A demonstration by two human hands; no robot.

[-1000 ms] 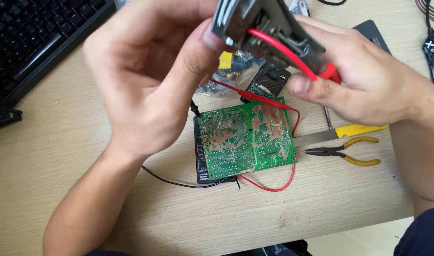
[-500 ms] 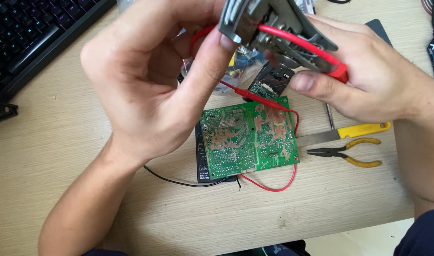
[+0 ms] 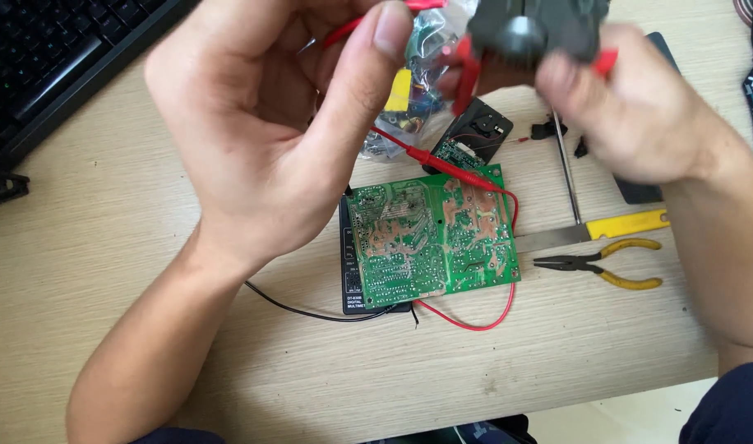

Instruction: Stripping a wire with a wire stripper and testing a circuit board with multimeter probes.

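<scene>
My left hand is raised over the desk, thumb pressed up against the fingers, pinching a red lead wire near the top edge. My right hand, blurred by motion, grips a dark grey tool with red handles close to the left thumb. Below both hands a green circuit board lies solder side up on a black multimeter. A red probe rests across the board's top edge, and its red wire loops round the board's right and lower side.
A black keyboard sits at the top left. Yellow-handled pliers, a yellow-handled blade and a thin metal shaft lie right of the board. A clear bag of parts and an opened black casing lie behind it. A black wire trails left.
The dark tool has turned and shifted right in my right hand, now blurred. My left thumb has come off the tool and points upward. The board and desk tools have not moved.
</scene>
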